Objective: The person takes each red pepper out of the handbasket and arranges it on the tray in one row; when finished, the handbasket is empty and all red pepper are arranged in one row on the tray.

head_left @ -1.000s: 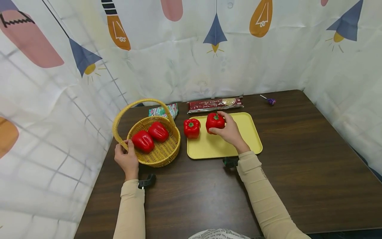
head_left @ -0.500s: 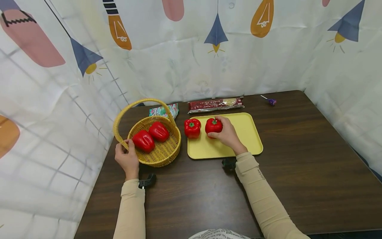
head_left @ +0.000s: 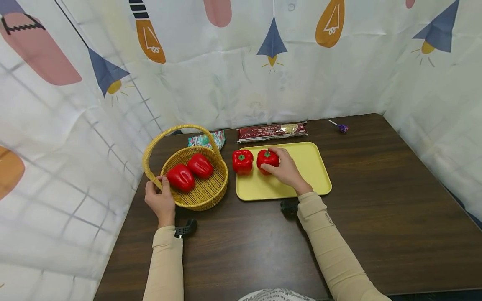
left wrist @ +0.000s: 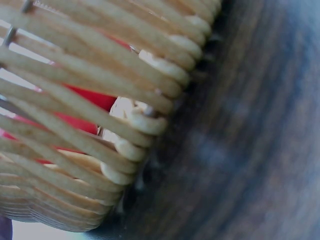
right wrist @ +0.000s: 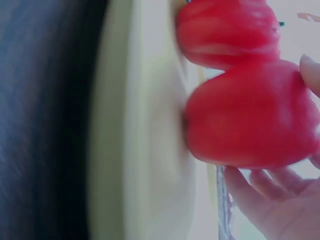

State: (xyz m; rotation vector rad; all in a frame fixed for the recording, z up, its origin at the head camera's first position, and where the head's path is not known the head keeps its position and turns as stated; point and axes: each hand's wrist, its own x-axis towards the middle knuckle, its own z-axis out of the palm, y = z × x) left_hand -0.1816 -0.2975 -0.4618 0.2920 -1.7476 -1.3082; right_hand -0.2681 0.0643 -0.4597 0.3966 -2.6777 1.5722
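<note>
My left hand pinches the yellow wicker basket at its left side, where the arched handle meets the rim. Inside lie two red bell peppers on their sides; the left wrist view shows red through the basket's weave. On the yellow tray, a red bell pepper stands upright near the left end. Just right of it, my right hand grips another bell pepper, thumb on the near side and fingers round the far side. That pepper's base is right at the tray's surface.
Behind the tray lies a dark red spaghetti packet. A green candy bag sits behind the basket, and a purple lollipop at the back right. A patterned curtain hangs beyond the dark wooden table.
The right hand has lowered its bell pepper to the tray and shifted it left, closer to the standing one. The left hand and basket have not moved.
</note>
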